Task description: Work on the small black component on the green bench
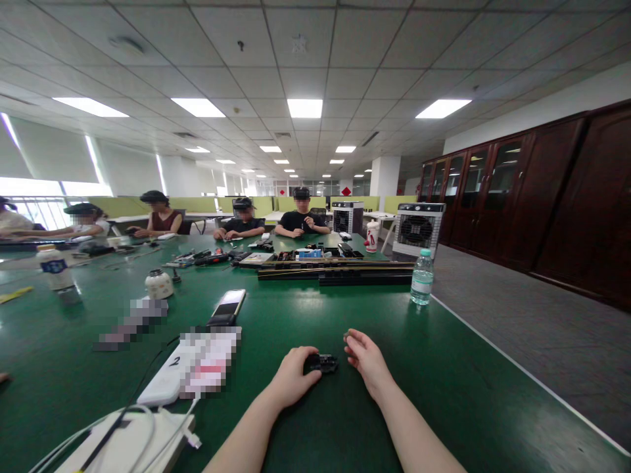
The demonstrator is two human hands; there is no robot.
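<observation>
A small black part with an uneven, notched top is low over or on the green table, and my left hand grips its left end between thumb and fingers. To the right of it, a short gap away, my right hand pinches a tiny greyish piece between thumb and fingertips. That piece is too small to name. The underside of the black part is hidden, so I cannot tell whether it touches the table.
The green table carries a water bottle at the right, long black strips across the middle, and a white power bank, phone and cables at the left. Several people sit around the far side.
</observation>
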